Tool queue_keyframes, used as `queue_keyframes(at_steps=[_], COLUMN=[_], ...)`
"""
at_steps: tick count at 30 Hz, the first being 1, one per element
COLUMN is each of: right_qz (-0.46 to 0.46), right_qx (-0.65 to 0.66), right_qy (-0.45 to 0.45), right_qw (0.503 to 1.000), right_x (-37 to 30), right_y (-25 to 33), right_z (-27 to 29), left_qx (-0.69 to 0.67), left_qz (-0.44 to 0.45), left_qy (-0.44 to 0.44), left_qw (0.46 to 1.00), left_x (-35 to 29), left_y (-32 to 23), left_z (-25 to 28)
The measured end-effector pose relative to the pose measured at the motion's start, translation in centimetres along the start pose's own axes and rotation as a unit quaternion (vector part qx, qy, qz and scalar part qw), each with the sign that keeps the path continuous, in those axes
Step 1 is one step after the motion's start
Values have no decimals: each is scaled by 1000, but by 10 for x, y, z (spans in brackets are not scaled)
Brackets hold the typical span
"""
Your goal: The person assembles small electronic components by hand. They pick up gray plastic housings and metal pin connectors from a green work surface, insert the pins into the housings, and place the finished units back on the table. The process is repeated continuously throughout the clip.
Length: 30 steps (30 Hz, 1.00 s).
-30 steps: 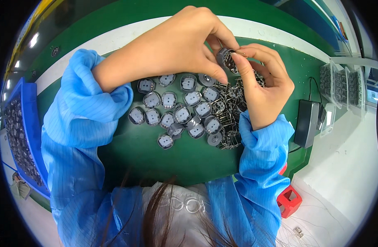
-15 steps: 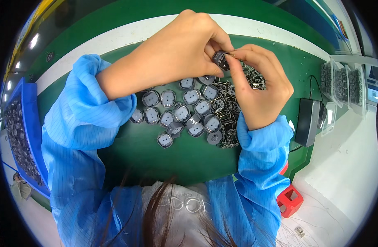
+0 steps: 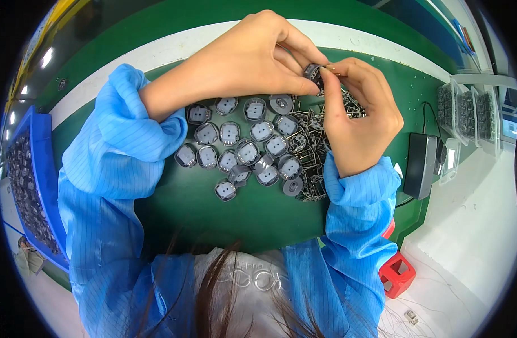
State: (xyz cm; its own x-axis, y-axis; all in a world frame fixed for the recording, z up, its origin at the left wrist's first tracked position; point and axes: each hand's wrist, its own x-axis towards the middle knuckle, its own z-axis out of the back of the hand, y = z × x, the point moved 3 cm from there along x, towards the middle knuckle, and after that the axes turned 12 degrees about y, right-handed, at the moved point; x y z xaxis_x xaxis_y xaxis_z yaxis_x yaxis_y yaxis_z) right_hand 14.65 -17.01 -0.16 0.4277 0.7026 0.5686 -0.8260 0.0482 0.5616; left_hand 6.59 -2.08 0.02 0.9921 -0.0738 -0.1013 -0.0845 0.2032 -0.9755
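Above the far side of the green table (image 3: 230, 222), my left hand (image 3: 258, 59) grips a small round dark plastic housing (image 3: 313, 72) between thumb and fingers. My right hand (image 3: 366, 115) is closed in a pinch at the housing's right side. A tiny brassy metal piece (image 3: 335, 74) shows at its fingertips; its exact shape is hard to make out. Below the hands lie several rounded grey housings (image 3: 248, 152), most with pale slotted faces upward. A heap of thin metal pins (image 3: 313, 160) spreads beside them, partly hidden by my right hand.
At the far left stands a blue bin (image 3: 41, 169) full of small dark parts. Clear plastic trays (image 3: 467, 115) of dark parts stand at the right, near a black box (image 3: 420, 166) with a cable. A red stool (image 3: 396, 275) is on the floor at lower right.
My left hand and the housing have shifted slightly right, and the housing has turned. Housings that my left wrist covered now show. My right hand has barely moved, still pinching at the housing.
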Motion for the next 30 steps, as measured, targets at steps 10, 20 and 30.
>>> queue_keyframes(at_steps=[10, 20, 30], right_qz=[-19, -159, 26], right_qx=[64, 309, 0], right_qy=[26, 131, 284], right_qw=[997, 928, 959], right_x=[4, -6, -2], right_y=[0, -9, -8], right_z=[-4, -16, -13], left_qx=[-41, 4, 419], left_qz=[-32, -43, 51], left_qy=[-52, -91, -254], left_qw=[997, 995, 870], left_x=[-1, -3, -11], left_y=[9, 1, 53], left_z=[4, -4, 118])
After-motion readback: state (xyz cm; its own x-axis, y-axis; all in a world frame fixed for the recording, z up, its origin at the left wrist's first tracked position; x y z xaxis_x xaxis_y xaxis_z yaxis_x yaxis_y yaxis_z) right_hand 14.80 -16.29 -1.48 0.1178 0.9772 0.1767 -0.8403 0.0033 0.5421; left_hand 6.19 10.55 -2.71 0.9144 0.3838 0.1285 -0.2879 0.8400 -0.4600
